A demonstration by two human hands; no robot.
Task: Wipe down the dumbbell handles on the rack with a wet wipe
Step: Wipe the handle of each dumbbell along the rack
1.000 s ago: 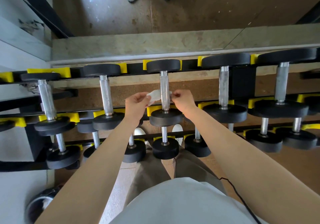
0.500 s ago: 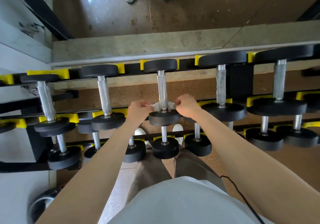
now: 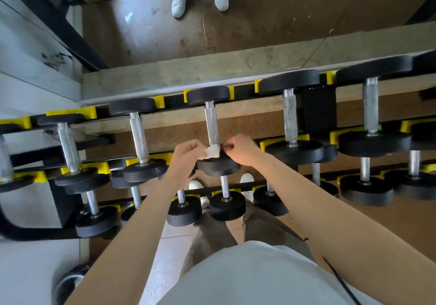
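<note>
A white wet wipe [image 3: 212,151] is wrapped round the near end of the middle dumbbell's steel handle [image 3: 211,125], just above its near black head [image 3: 218,166]. My left hand [image 3: 186,154] pinches the wipe's left end. My right hand [image 3: 240,148] pinches its right end on the other side of the handle. Both hands sit close on either side of the bar. Part of the wipe is hidden behind the handle.
Several black dumbbells lie in yellow cradles on the black rack [image 3: 245,94], with neighbours at left [image 3: 139,137] and right [image 3: 290,118]. Two lower tiers hold more. A mirror [image 3: 236,21] behind the rack reflects white shoes. My own white shoes [image 3: 195,184] stand below.
Both hands have slid the wipe down the handle from its middle to the near end by the head. The camera view has tilted up a little.
</note>
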